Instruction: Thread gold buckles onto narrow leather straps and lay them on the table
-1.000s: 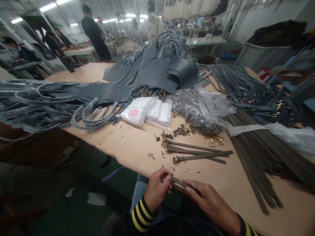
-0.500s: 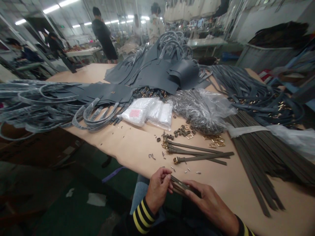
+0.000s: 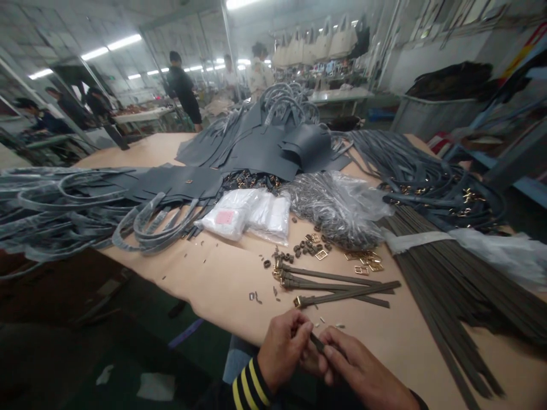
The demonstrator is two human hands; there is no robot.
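Observation:
Close together at the table's near edge, both my hands are closed on one dark olive strap [image 3: 317, 343]. My left hand [image 3: 285, 347] pinches its far end between thumb and fingers. My right hand [image 3: 356, 364] grips the nearer part, and most of the strap is hidden by the fingers. Just beyond them lie several finished-looking straps with gold buckles [image 3: 337, 285], crossing one another. Loose gold buckles [image 3: 370, 263] and small dark strap loops [image 3: 305, 247] are scattered behind those. To the right is a thick bundle of olive straps [image 3: 444, 285] with a pale band around it.
Clear plastic bags, one with white packets [image 3: 248, 213] and one with dark small parts [image 3: 337, 210], lie mid-table. Grey-blue leather panels [image 3: 265, 148] and wrapped handles [image 3: 64, 205] pile up behind and left. A grey bin [image 3: 436, 117] stands back right. Several people work in the background.
My hands have come closer together, and less of the strap shows between them. The camera view has tilted up and shifted slightly, so the table sits lower in the picture.

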